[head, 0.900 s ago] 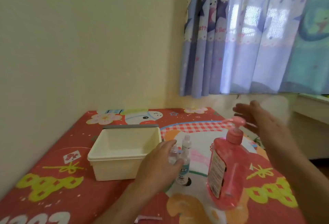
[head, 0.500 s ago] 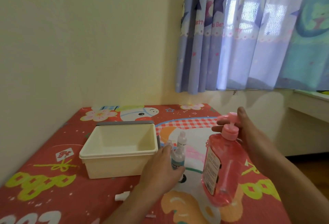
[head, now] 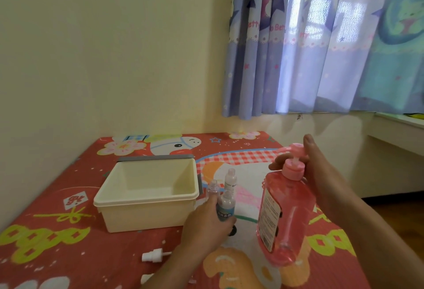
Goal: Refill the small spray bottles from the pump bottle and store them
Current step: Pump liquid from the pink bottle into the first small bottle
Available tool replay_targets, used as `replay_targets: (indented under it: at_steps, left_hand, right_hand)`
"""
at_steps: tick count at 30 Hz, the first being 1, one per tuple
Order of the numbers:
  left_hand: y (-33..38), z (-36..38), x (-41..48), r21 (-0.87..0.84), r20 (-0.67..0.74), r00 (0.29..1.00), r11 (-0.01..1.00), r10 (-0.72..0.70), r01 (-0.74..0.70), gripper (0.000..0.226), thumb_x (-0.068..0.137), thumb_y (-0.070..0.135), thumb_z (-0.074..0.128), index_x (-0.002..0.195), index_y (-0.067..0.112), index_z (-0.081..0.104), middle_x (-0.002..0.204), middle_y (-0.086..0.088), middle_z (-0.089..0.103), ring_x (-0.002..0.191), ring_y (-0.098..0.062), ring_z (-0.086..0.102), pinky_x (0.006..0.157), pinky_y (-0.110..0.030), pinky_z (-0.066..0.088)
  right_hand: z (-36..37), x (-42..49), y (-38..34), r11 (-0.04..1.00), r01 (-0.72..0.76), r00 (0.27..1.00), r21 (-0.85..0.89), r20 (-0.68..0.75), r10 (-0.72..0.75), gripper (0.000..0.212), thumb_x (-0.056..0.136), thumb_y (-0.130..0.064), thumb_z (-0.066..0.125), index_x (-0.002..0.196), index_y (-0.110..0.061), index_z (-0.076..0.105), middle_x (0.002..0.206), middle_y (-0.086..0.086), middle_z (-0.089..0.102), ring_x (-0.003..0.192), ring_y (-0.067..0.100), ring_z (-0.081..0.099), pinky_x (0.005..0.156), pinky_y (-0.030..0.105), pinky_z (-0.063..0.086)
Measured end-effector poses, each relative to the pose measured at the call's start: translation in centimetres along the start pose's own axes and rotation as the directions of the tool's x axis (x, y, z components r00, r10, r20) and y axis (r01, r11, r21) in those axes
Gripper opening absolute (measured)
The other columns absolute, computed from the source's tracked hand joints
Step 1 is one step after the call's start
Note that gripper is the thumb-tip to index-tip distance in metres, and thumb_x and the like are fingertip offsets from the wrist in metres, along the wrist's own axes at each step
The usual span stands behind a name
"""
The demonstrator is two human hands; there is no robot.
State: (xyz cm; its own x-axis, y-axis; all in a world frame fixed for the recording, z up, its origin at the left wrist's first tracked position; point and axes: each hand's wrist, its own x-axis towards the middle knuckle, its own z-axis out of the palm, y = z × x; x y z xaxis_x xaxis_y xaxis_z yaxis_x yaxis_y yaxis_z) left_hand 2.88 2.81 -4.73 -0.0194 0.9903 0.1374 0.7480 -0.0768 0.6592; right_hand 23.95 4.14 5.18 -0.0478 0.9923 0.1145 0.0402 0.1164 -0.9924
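- A loose white spray nozzle (head: 153, 255) lies near left on the red cartoon-print tabletop (head: 57, 254).
- The left hand (head: 206, 224) has its grip wrapped round a small spray bottle (head: 226, 208), held upright just right of the cream bin (head: 146, 210).
- The pink pump bottle (head: 286, 217) stands to the right. The right hand (head: 321, 176) has its grip round the pump's neck, thumb raised beside the pump head.
- A clear little bottle (head: 213, 188) and a taller white bottle (head: 230, 177) stand just behind the held one.
- A purple curtain (head: 298, 47) hangs at the far right.
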Motion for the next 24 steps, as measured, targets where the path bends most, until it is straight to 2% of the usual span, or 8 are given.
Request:
replay_targets:
  at_steps: [4, 6, 8, 12, 15, 18, 20, 24]
  left_hand:
    - [0.0, -0.1, 0.0, -0.036, -0.014, 1.0, 0.999, 0.003, -0.004, 0.03, 0.082, 0.048, 0.065, 0.104, 0.032, 0.052, 0.097, 0.018, 0.061, 0.091, -0.007, 0.064, 0.079, -0.032, 0.054]
    - [0.3, -0.4, 0.0, -0.069, -0.015, 1.0, 0.998, 0.015, -0.016, 0.027, 0.081, 0.05, 0.065, 0.097, 0.033, 0.051, 0.094, 0.02, 0.06, 0.088, -0.002, 0.061, 0.072, -0.025, 0.051]
    - [0.9, -0.7, -0.1, -0.127, -0.011, 0.999, 0.991, 0.042, -0.043, 0.029, 0.08, 0.052, 0.066, 0.101, 0.036, 0.053, 0.101, 0.021, 0.061, 0.092, 0.0, 0.06, 0.073, -0.021, 0.05]
    - [2.6, -1.5, -0.6, -0.305, -0.02, 0.994, 0.946, 0.11, -0.111, 0.027, 0.081, 0.049, 0.067, 0.105, 0.045, 0.054, 0.112, 0.019, 0.063, 0.1, 0.001, 0.059, 0.086, -0.028, 0.052]
    - [4.1, -2.2, -1.2, -0.419, -0.035, 0.983, 0.891, 0.178, -0.176, 0.027, 0.085, 0.043, 0.068, 0.101, 0.055, 0.051, 0.115, 0.014, 0.06, 0.099, 0.003, 0.057, 0.083, -0.017, 0.048]
    - [5.2, -2.8, -1.5, -0.467, -0.05, 0.972, 0.855, 0.23, -0.226, 0.032, 0.086, 0.041, 0.068, 0.113, 0.05, 0.053, 0.119, 0.016, 0.058, 0.101, 0.002, 0.055, 0.075, -0.008, 0.042]
    - [5.6, -2.9, -1.4, -0.484, -0.084, 0.964, 0.836, 0.251, -0.259, 0.036, 0.085, 0.041, 0.07, 0.117, 0.047, 0.054, 0.119, 0.018, 0.059, 0.101, 0.001, 0.056, 0.076, -0.009, 0.043]
    - [5.9, -2.9, -1.3, -0.513, -0.12, 0.968, 0.821, 0.22, -0.25, 0.043, 0.081, 0.043, 0.073, 0.12, 0.036, 0.057, 0.114, 0.019, 0.061, 0.098, -0.001, 0.059, 0.073, -0.011, 0.046]
  right_hand:
    - [0.3, -0.1, -0.2, 1.0, 0.01, 1.0, 0.03, 0.009, -0.011, 0.075, 0.066, -0.079, 0.045, 0.079, -0.01, 0.072, 0.091, 0.016, 0.074, 0.084, 0.029, 0.068, 0.093, 0.049, 0.049]
    - [0.6, -0.2, -0.2, 0.999, 0.013, 1.0, 0.048, -0.004, -0.012, 0.069, 0.069, -0.076, 0.045, 0.071, -0.013, 0.072, 0.082, 0.015, 0.072, 0.082, 0.029, 0.067, 0.095, 0.053, 0.047]
    - [0.9, -0.3, -0.3, 0.995, 0.002, 1.0, 0.103, -0.025, 0.001, 0.064, 0.068, -0.074, 0.048, 0.064, -0.015, 0.071, 0.076, 0.015, 0.07, 0.079, 0.028, 0.067, 0.094, 0.051, 0.048]
    - [1.1, -0.3, -0.3, 0.992, 0.011, 0.997, 0.128, -0.073, -0.001, 0.065, 0.081, -0.068, 0.046, 0.068, -0.008, 0.067, 0.071, 0.014, 0.068, 0.071, 0.023, 0.07, 0.079, 0.039, 0.054]
    - [1.3, -0.4, -0.4, 0.993, -0.001, 0.996, 0.117, -0.092, 0.012, 0.064, 0.087, -0.065, 0.042, 0.07, -0.007, 0.064, 0.068, 0.012, 0.067, 0.066, 0.02, 0.07, 0.061, 0.028, 0.054]
    - [1.5, -0.6, -0.5, 0.994, -0.005, 0.993, 0.113, -0.113, 0.018, 0.061, 0.089, -0.062, 0.041, 0.071, -0.008, 0.062, 0.067, 0.01, 0.067, 0.065, 0.019, 0.068, 0.057, 0.024, 0.054]
    - [1.6, -0.5, -0.5, 0.995, -0.008, 0.993, 0.1, -0.118, 0.02, 0.061, 0.088, -0.063, 0.042, 0.066, -0.01, 0.063, 0.069, 0.011, 0.067, 0.06, 0.018, 0.064, 0.059, 0.027, 0.052]
    - [1.7, -0.8, -0.5, 0.997, -0.019, 0.992, 0.078, -0.123, 0.029, 0.061, 0.088, -0.063, 0.041, 0.061, -0.012, 0.062, 0.064, 0.009, 0.064, 0.044, 0.012, 0.055, 0.05, 0.023, 0.045]
